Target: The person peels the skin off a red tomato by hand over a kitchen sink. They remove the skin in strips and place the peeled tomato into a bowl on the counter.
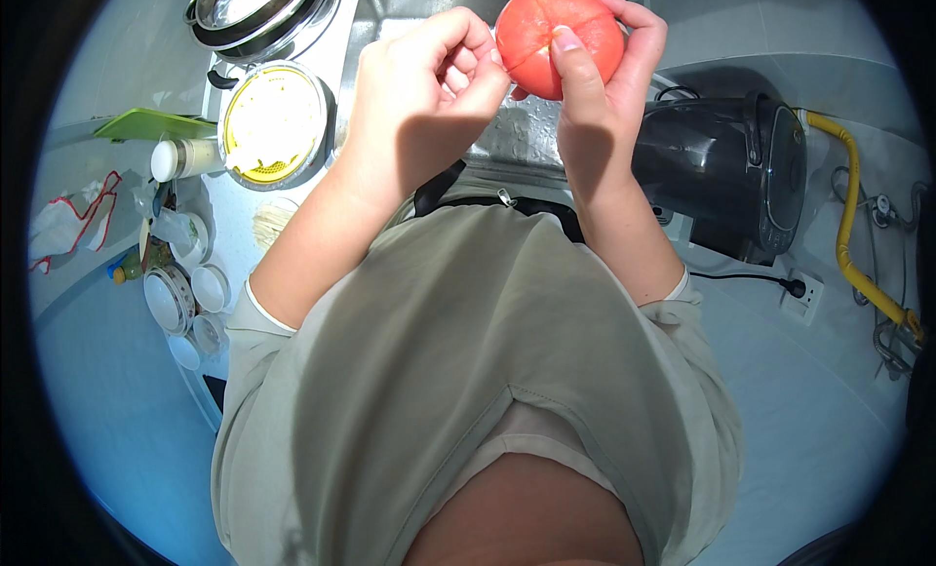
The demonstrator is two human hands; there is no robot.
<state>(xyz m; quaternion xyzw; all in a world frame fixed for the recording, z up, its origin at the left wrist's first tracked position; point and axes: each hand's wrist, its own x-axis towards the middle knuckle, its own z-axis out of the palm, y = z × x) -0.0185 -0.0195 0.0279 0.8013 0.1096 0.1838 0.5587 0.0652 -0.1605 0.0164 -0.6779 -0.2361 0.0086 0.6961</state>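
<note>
My right hand point(603, 91) grips a large red tomato point(537, 50) over a stainless steel sink point(512, 153). Its thumb presses on the tomato's face, close to where several score lines meet, while the fingers curl behind. The surface looks wet and partly rough. With thumb and index finger pinched together, my left hand point(435, 76) meets the tomato's left edge. Whatever thin bit lies between those fingertips is too small to make out. Drops of water cover the sink floor below.
Left of the sink stand stacked metal pots point(259, 14) and a yellow strainer basket point(270, 167) with pale contents. A white-capped jar point(179, 160), green board point(150, 123) and several bowls point(172, 295) sit farther left. To the right are a black electric water boiler point(716, 171) and a yellow hose point(848, 222).
</note>
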